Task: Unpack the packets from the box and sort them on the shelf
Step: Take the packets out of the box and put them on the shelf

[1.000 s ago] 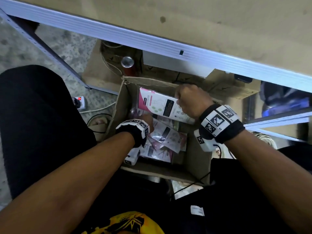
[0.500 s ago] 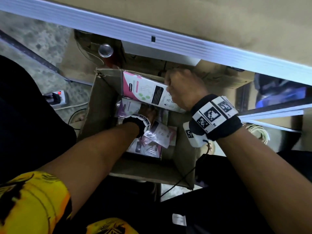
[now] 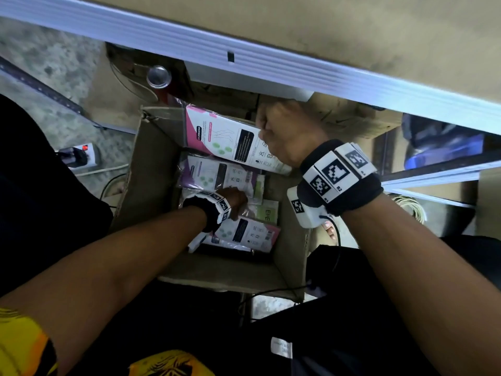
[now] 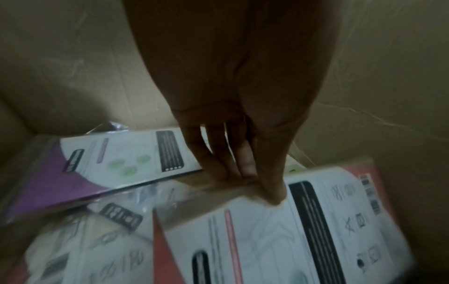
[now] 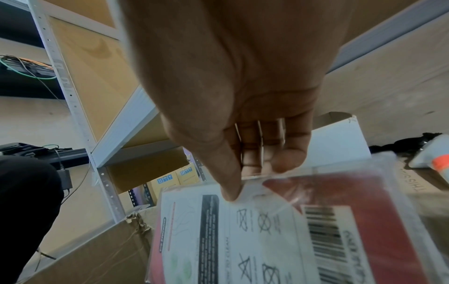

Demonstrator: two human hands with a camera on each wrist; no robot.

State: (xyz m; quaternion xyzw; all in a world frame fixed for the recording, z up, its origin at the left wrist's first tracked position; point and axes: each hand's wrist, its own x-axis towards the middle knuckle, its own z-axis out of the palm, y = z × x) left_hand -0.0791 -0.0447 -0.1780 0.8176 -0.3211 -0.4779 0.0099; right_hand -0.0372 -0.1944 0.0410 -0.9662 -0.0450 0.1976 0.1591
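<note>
R grip: right hand (image 3: 287, 134) pinches the top edge of a pink packet (image 3: 230, 139), thumb on the printed face, fingers (image 5: 286, 153) curled behind the clear wrap; packet is held above the box mouth, just under the shelf rail (image 3: 271, 69).
L grip: left hand (image 3: 233, 198) is deep in the cardboard box (image 3: 151, 169); fingertips (image 4: 272, 194) curl over the edge of a second pink packet (image 4: 279, 230) and pinch it. Blur prevents confirming how firm the hold is.
Task items: remaining packets lie flat and overlapping on the box floor, incl. a purple packet (image 3: 214, 175) and a green-labelled packet (image 3: 267, 213).
Step, as judged: lifting packets out, one per hand; shelf board (image 3: 352, 31) above shows no packets in view.
Advice, L: get thumb under the edge and peel the packet off its neighbours before raising, as the glossy wrap looks likely to slip.
Advice, R: clear the rail before swinging the packet up; an edge pinch lets it hang and swing.
Advice, sort: colour band looks the quickest sort key (pink / purple / green).
Writing: "ENE" legible on the green label; wash-care symbols, a barcode and part of "…CLEAN" on the R packet; brand text too small to read. "THIS SIDE" partly shown on a carton (image 5: 417, 182) beyond.
Other: power strip (image 3: 78, 156) w/ red switch on the floor (image 3: 54, 66) left of the box.
</note>
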